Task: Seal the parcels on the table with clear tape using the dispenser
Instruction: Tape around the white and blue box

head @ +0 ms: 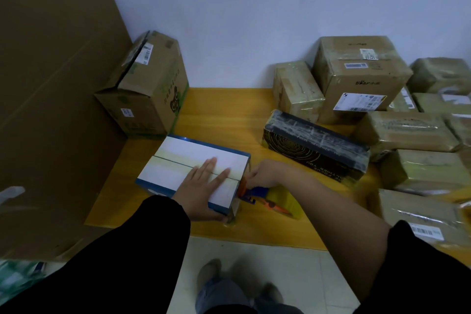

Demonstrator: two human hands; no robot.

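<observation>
Parcel (178,158) in work: white-top box with blue sides, lying flat on the yellow table (224,109) near the front edge, left of centre. Top flaps are closed, the seam runs lengthwise, and a yellowish band of tape (175,160) shows along it. Left hand (204,181) lies flat on the top at the near right end, fingers straight and slightly spread across the seam, thumb down over the near side. Right hand (262,173) is at the box's right end face, fingers curled round the tape dispenser (254,192), a blue and orange frame. Its front end is against that end face and the tape roll (283,199) trails to the right, just over the table. Cannot tell if tape is stuck to the end face: motion blur. Black box (313,145) with a spiral print lies just behind the right hand. Pile of taped brown parcels (356,76) fills the right side up to the wall (254,7). Brown carton (147,89) with labels stands at back left, close behind the parcel. Large cardboard sheet (51,84) leans at far left. Tiled floor (293,270) below the table edge.
</observation>
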